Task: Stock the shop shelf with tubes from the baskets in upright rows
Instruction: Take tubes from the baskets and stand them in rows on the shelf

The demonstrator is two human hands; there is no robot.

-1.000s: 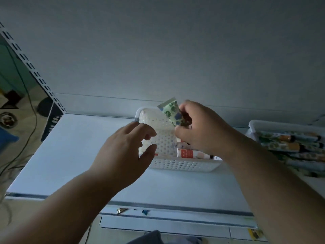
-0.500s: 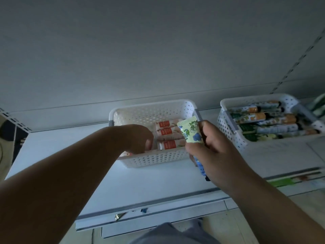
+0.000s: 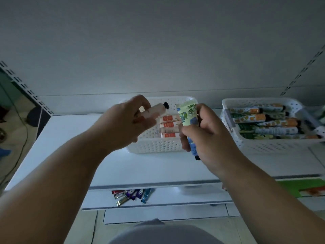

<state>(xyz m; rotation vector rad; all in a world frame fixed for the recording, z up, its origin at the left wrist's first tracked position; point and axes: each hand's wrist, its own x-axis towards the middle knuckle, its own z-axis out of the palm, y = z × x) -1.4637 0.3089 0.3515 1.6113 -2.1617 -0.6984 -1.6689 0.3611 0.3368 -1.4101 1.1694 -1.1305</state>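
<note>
- The left hand (image 3: pixel 123 124) pinches a pale pink tube (image 3: pixel 154 110) between thumb and curled fingers, black cap pointing right, the tube lying nearly level above the near basket (image 3: pixel 154 147).
- The right hand (image 3: pixel 209 134) is wrapped round a green-and-blue floral tube (image 3: pixel 189 117), held upright with its flat crimped end up and its small dark cap poking out below the palm.
- The two tubes are close together but apart, cap facing crimp, over the right half of the near basket.
- Inside that basket lie four pink tubes with red labels (image 3: pixel 169 126), stacked side by side on their sides; the left hand covers the basket's left part (what is under it cannot be seen).
- The far basket (image 3: pixel 263 147) stands well to the right on the same white shelf (image 3: pixel 70 152), full of lying orange-and-green tubes (image 3: pixel 267 124); its right end is cut by the frame edge.
- The shelf's left half, from the near basket out to the slotted upright (image 3: pixel 26 90), is bare white surface, and so is the strip in front of both baskets up to the front lip.
- Below the lip, on a lower shelf, a small heap of coloured sachets (image 3: pixel 131 194) shows, their print too small to read.
- The light is dim, and fingertip detail on the left hand is blurred.
</note>
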